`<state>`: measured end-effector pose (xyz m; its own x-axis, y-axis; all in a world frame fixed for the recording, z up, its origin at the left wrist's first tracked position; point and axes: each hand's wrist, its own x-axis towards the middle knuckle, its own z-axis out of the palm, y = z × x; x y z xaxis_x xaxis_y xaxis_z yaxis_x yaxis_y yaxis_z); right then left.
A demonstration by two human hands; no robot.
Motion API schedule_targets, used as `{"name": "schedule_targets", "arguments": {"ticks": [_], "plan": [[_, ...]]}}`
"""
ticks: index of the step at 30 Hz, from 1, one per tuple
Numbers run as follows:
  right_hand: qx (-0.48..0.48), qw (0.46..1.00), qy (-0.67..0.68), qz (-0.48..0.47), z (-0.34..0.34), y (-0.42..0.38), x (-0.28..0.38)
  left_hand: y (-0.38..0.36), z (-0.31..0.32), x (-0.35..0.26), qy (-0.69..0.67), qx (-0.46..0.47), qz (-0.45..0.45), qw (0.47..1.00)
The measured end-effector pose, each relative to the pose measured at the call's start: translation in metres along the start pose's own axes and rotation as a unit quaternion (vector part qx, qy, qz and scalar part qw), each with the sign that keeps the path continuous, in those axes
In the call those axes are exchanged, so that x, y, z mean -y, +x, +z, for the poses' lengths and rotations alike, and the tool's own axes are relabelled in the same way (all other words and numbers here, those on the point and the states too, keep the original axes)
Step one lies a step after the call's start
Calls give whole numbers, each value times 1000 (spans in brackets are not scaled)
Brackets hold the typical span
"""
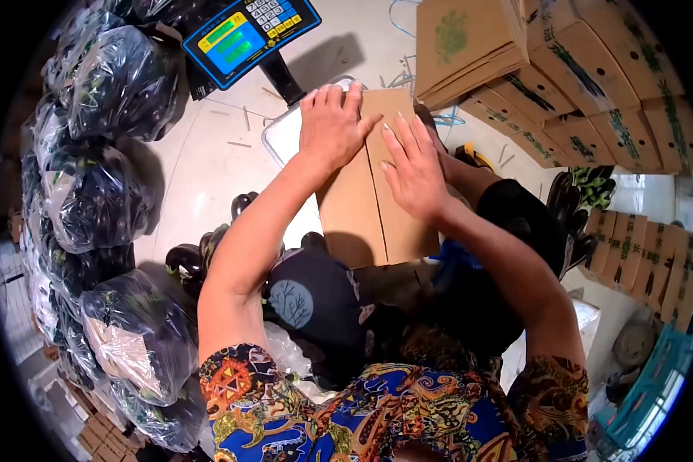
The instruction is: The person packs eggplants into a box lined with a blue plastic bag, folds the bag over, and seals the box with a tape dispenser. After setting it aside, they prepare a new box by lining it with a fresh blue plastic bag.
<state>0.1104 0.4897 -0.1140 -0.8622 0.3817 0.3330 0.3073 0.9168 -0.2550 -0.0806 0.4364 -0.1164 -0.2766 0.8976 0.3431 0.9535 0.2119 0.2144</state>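
A closed cardboard box (352, 219) lies between my knees, its two top flaps meeting along a dark lengthwise seam. My left hand (333, 127) rests on the left flap near the far end, fingers stretched over the far edge and thumb toward the seam. On the right flap, my right hand (416, 169) lies flat with its fingers extended. Neither hand grips anything. Beneath the box's far left side shows the pale metal platform (281, 138) of a scale, whose lit blue display (250, 35) stands beyond it.
Clear plastic bags of eggplants (92, 196) line the left side. Loose eggplants (185, 260) lie by my left knee, and others (566, 204) beyond my right knee. Stacked printed cartons (585, 85) stand at far right, with a teal crate (647, 385) nearer. Scraps lie on the floor (208, 142).
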Motion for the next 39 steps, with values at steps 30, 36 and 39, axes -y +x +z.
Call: {"name": "schedule_targets", "arguments": {"ticks": [30, 36, 39], "plan": [[100, 891, 387, 216, 8, 39, -159, 10, 4, -11, 56, -53, -26, 997], [191, 949, -1, 251, 80, -162, -343, 18, 10, -9, 77, -4, -64, 995], [261, 902, -43, 341, 82, -181, -312, 18, 6, -12, 70, 2, -60, 996]]}}
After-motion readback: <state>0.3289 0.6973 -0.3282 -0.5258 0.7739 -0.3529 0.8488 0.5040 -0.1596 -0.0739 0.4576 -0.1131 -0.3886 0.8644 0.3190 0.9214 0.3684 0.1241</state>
